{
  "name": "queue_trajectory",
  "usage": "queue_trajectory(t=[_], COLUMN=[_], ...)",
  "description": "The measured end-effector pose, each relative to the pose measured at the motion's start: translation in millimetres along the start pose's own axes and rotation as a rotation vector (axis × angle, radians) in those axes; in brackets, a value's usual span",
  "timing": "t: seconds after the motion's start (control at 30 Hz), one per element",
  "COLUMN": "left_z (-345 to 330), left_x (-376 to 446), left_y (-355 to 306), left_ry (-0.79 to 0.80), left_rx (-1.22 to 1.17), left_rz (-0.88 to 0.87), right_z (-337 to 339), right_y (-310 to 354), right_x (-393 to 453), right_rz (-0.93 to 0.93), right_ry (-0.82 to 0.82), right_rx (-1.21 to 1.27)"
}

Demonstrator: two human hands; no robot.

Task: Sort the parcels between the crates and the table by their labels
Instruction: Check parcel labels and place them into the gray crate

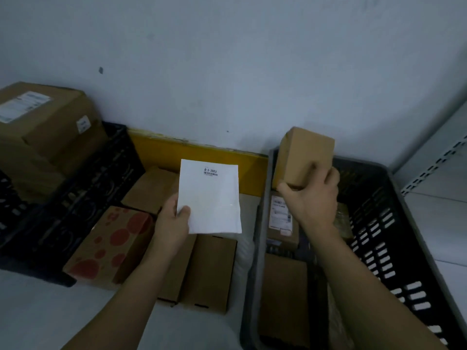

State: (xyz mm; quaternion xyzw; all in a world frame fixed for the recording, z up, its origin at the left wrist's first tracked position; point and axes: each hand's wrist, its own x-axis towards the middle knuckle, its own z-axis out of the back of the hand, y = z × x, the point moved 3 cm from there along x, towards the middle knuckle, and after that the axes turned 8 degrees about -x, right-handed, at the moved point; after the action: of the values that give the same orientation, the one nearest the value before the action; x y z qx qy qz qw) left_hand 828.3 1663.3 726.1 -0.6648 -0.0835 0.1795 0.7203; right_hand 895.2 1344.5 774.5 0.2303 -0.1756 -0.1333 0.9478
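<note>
My left hand pinches the lower left corner of a flat white parcel, held upright over the table with its label and barcode facing me. My right hand grips a small plain cardboard box from below, lifted above the grey crate on the right. Inside that crate lie a labelled brown parcel and a larger plain brown parcel. On the left a black crate holds big stacked cardboard boxes.
On the white table between the crates lie a cardboard box with red dots and several plain brown boxes. A yellow strip runs along the wall behind. Pale metal shelving stands at the far right.
</note>
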Motion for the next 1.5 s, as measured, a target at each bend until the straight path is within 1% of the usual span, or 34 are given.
queue_trajectory(t=[0.13,0.2,0.3,0.43,0.6,0.83,1.0,1.17,1.33,1.43,1.5], left_z=[27.8,42.9,64.7,93.1,115.0,114.9,109.2,104.0,98.5,91.4,84.2], left_x=[9.9,16.6,24.3,32.9,47.8,66.3,84.1,96.2,102.8,100.9,94.2], left_y=[2.2,3.6,13.6,32.8,51.7,75.2,91.5,103.3,106.9,105.0,105.0], left_ry=[0.075,0.112,0.142,0.137,0.072,0.059,0.067,0.090,0.097,0.135,0.182], left_rx=[0.018,0.005,-0.014,-0.008,0.010,0.075,0.071,0.077,0.082,0.103,0.140], left_rz=[0.006,0.006,0.021,0.065,0.115,0.154,0.192,0.215,0.225,0.214,0.213], right_z=[29.5,34.8,23.2,-25.0,-106.8,-205.3,-257.4,-288.1,-290.2,-281.7,-267.7], right_y=[45.8,67.1,95.9,117.7,110.0,81.3,72.4,67.5,64.0,60.1,60.3], right_x=[-25.4,-34.6,-52.7,-73.7,-75.7,-52.2,-46.0,-37.6,-31.5,-26.6,-20.3], right_rz=[0.059,0.061,0.069,0.065,-0.046,-0.128,-0.143,-0.108,-0.083,-0.078,-0.113], right_ry=[-0.113,-0.128,-0.080,0.087,0.364,0.570,0.644,0.653,0.683,0.709,0.649], right_rx=[-0.023,-0.032,-0.046,-0.064,-0.123,-0.283,-0.280,-0.287,-0.300,-0.325,-0.325])
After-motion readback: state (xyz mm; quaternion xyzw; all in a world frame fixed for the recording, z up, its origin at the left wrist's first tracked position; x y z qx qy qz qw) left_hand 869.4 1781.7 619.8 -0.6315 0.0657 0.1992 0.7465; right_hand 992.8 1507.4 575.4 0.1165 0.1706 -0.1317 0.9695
